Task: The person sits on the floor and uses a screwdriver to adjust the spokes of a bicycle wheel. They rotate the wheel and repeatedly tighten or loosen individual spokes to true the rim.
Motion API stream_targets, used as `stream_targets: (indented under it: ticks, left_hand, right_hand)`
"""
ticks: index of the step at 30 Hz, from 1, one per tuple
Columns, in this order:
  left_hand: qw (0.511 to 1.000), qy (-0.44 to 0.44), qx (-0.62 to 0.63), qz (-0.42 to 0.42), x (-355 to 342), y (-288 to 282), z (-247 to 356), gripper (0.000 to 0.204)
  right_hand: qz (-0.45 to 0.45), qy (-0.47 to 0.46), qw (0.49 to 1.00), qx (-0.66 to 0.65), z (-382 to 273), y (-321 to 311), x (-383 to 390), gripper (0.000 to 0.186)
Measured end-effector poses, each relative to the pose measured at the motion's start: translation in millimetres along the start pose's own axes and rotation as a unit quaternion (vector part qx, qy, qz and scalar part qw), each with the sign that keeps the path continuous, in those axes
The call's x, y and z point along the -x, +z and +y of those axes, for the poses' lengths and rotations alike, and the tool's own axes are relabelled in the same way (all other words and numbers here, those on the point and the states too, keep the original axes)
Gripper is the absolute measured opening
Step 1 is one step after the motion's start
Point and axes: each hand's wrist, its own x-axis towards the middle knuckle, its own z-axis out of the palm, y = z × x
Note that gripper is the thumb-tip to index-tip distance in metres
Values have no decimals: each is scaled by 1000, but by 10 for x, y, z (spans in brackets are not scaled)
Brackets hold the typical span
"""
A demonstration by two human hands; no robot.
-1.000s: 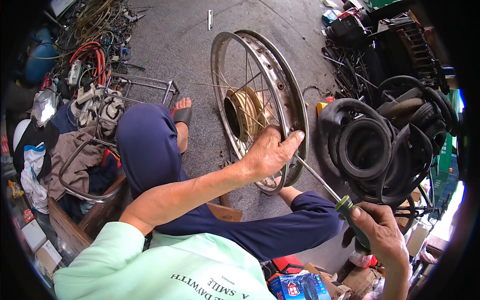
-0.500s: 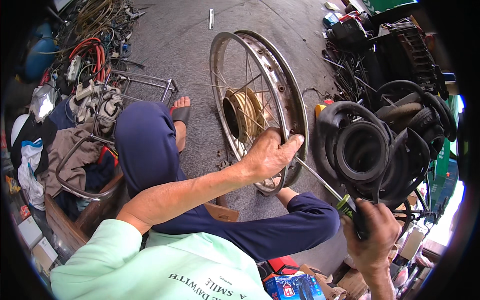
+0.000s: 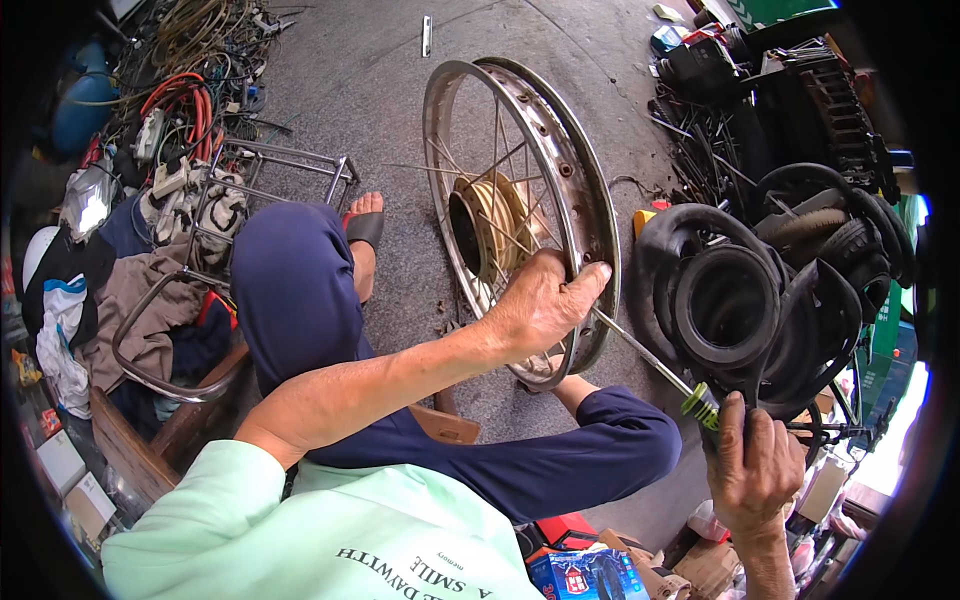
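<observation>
A spoked metal wheel rim point(image 3: 562, 165), without a tyre, stands upright on the ground between my legs. Its pale-coloured hub point(image 3: 495, 215) sits inside, with thin spokes running out; one spoke sticks out to the left. My left hand point(image 3: 545, 305) is closed round the near part of the rim, thumb pressed over the outer side. In my right hand point(image 3: 755, 455) is a screwdriver point(image 3: 645, 350) with a green and black handle, its index finger lying along the handle. The long shaft slants to the rim just below my left thumb; its tip is hidden there.
Black tyres and inner tubes point(image 3: 725, 300) are heaped close on the right. A metal stool frame point(image 3: 300, 165), cloths point(image 3: 130, 310) and tangled cables lie on the left. Boxes point(image 3: 590, 575) stand at the lower right. A thin strip point(image 3: 427, 36) lies on the far ground.
My right hand has turned on the screwdriver handle and moved slightly right; more of the green part shows. My left hand keeps its hold, and the rim has barely shifted.
</observation>
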Motion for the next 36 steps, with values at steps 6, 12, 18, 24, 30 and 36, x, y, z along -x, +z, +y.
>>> stream_targets:
  ticks: [6, 12, 18, 24, 30, 36]
  left_hand:
    - [1000, 9, -9, 24, -28, 9, -61, 52]
    - [999, 7, -32, 10, -30, -9, -45, 53]
    - [1000, 20, -11, 5, -27, -18, -39, 54]
    - [995, -64, -63, -34, -19, -90, 44, 34]
    - [998, 18, -57, 21, -35, -43, -66, 55]
    - [999, 15, -33, -1, -17, 12, -145, 54]
  right_hand:
    - [-107, 508, 536, -666, 78, -259, -206, 44]
    - [-168, 369, 708, -578, 83, -263, -116, 38]
    - [-9, 114, 954, -276, -36, -307, -112, 51]
    - [-132, 530, 471, -692, -28, -366, -139, 46]
    - [-73, 332, 775, -532, -108, -282, -3, 49]
    - [-108, 253, 810, -518, -23, -183, 100, 48]
